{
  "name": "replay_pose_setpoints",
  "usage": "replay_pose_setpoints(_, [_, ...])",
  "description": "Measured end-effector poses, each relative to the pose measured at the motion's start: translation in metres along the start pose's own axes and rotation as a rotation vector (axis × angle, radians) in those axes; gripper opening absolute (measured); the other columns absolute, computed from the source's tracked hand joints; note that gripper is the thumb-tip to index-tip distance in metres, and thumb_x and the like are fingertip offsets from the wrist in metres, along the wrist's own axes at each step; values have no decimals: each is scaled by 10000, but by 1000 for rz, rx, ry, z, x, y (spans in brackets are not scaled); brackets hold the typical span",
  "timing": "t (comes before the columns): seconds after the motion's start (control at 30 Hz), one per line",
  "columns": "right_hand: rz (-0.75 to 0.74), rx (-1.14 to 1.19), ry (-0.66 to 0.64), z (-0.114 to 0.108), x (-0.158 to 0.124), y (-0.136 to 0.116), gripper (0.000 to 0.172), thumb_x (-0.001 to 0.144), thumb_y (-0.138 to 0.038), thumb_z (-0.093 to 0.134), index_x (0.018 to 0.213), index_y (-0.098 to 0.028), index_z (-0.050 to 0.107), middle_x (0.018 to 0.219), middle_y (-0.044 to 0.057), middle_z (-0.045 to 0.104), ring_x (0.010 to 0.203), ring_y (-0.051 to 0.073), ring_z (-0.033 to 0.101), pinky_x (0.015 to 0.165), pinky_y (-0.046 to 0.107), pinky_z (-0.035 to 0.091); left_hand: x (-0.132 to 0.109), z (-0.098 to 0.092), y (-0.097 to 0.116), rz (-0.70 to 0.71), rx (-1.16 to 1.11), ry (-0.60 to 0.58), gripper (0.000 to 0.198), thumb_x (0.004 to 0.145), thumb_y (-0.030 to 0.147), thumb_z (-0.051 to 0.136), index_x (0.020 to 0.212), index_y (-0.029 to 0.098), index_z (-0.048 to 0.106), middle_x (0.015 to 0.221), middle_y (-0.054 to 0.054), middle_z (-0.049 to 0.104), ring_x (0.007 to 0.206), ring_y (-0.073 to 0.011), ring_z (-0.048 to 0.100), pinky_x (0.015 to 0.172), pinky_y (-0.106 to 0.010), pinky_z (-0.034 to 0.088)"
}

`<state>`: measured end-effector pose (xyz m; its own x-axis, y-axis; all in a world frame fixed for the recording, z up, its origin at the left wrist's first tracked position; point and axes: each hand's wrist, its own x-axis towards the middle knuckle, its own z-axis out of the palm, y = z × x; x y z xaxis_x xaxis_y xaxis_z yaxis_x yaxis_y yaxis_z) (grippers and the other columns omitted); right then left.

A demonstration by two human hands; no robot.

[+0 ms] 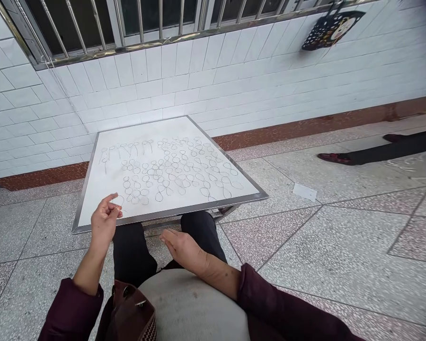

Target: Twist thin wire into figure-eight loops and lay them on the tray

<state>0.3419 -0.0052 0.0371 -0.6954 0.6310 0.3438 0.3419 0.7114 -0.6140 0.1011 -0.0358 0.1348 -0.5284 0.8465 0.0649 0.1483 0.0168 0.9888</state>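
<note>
My left hand (105, 217) is over the near left corner of the white board (102, 189), thumb and fingers pinched together. A thin dark wire loop (122, 199) shows at its fingertips, very faint. My right hand (184, 248) is above my lap, just short of the board's near edge, with its fingers curled together; whether anything is in them is hidden. Many thin looped wire pieces (163, 173) lie spread over the board, most in figure-eight shapes. A row of single loops with straight tails (135, 147) lies towards the far left.
A metal rim (170, 211) frames the board, which stands over my knees against a white tiled wall (184, 90). A dotted bag (326, 31) hangs from the window bars. Another person's feet (335, 158) are at the right, near a white paper (304, 192) on the floor.
</note>
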Motion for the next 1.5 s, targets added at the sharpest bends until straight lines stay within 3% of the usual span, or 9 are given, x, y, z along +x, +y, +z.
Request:
replay_pose_setpoints(0.1, [94,131,64,-15,6,0,209,981,-206,412,902,-189,605,768,39,617,681,167,571,628,285,462,0,-8,14,-46,-17,-108,748,709,319,759,1384,145,489,696,58,581,627,-131,588,709,-318,539])
replay_pose_setpoints(0.17, [207,334,113,-29,20,-8,196,979,-283,467,945,-203,642,795,34,625,668,155,566,617,282,464,-5,-5,21,-59,-25,-213,811,722,324,757,1441,153,422,705,57,589,638,-137,599,707,-327,546])
replay_pose_setpoints(0.3, [352,764,48,-43,54,-33,221,896,-402,623,1007,-222,689,831,13,617,606,113,510,569,258,447,-20,13,25,-30,1,-342,739,777,309,716,1444,193,421,744,42,605,662,-138,609,711,-321,544])
replay_pose_setpoints(0.47, [375,1093,78,-34,68,-49,299,806,-470,732,899,-196,661,759,-23,604,577,84,472,551,235,406,-35,30,20,2,16,-374,653,815,269,675,1426,227,448,755,45,587,687,-129,597,743,-314,542])
replay_pose_setpoints(0.67, [385,1141,149,-35,61,-51,279,816,-445,739,834,-190,627,697,-48,565,552,73,460,544,230,386,-40,37,12,-39,-59,-327,668,811,296,704,1422,206,447,757,37,601,675,-127,593,729,-300,531])
replay_pose_setpoints(0.83, [387,1167,235,-33,62,-51,284,808,-448,741,810,-196,609,650,-47,563,571,92,472,540,232,387,-50,47,5,-46,-259,-286,641,806,320,730,1391,248,480,825,21,632,735,-137,623,762,-304,535])
replay_pose_setpoints(1.23, [420,1281,222,-34,58,-52,266,800,-413,765,824,-188,625,662,-44,572,554,77,442,500,215,313,-64,57,1,-94,-515,-132,598,773,253,782,1330,253,562,816,37,609,792,-107,607,850,-281,511])
replay_pose_setpoints(1.33, [406,1242,174,-37,59,-53,274,806,-430,755,846,-187,634,691,-40,591,533,69,399,500,223,294,-65,58,1,-107,-533,-154,597,775,248,781,1330,257,562,819,37,610,785,-107,609,849,-286,517])
replay_pose_setpoints(1.5, [414,1224,155,-40,60,-56,303,795,-457,758,820,-189,620,725,-26,603,588,86,447,521,224,309,-66,61,2,-156,-593,-182,543,785,255,775,1292,256,580,784,50,580,764,-109,619,849,-315,537])
